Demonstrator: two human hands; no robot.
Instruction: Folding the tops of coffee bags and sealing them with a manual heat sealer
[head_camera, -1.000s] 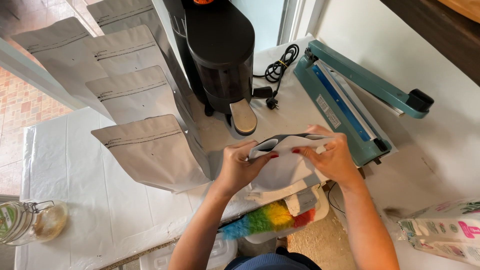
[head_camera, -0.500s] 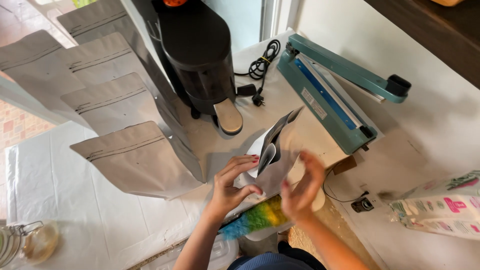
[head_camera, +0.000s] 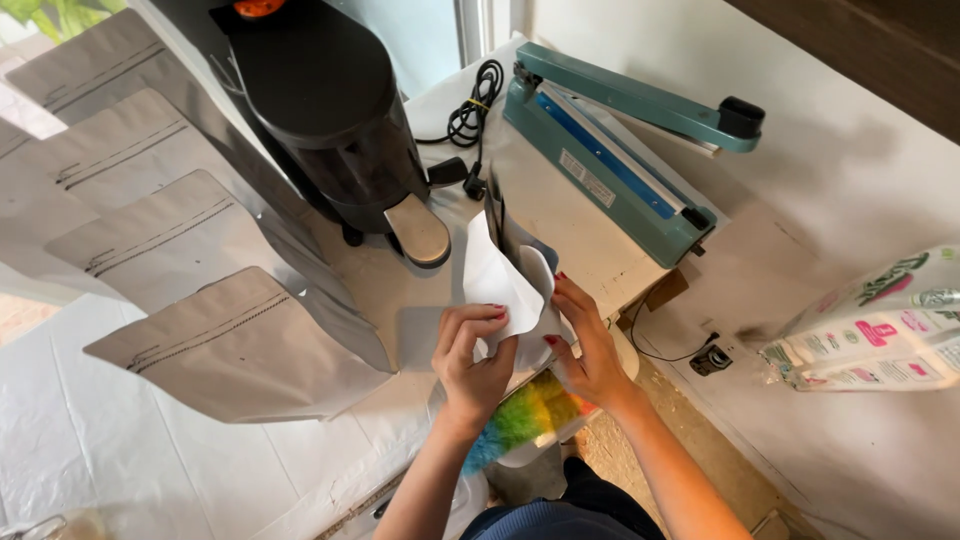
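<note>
Far left: grey flat pouches overlap in a stack. Centre-left: black machine. Centre: left hand and right hand pinch a white pouch upright between them, fingers closed on its sides. Right: teal heat sealer, pale label on base. Far right: white-pink printed package.

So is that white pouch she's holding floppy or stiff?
Probably a bit of both. The white pouch stands up between the left hand and right hand, so it likely keeps its shape. Its top edge curls open, so it probably bends easily and seems light.
</note>
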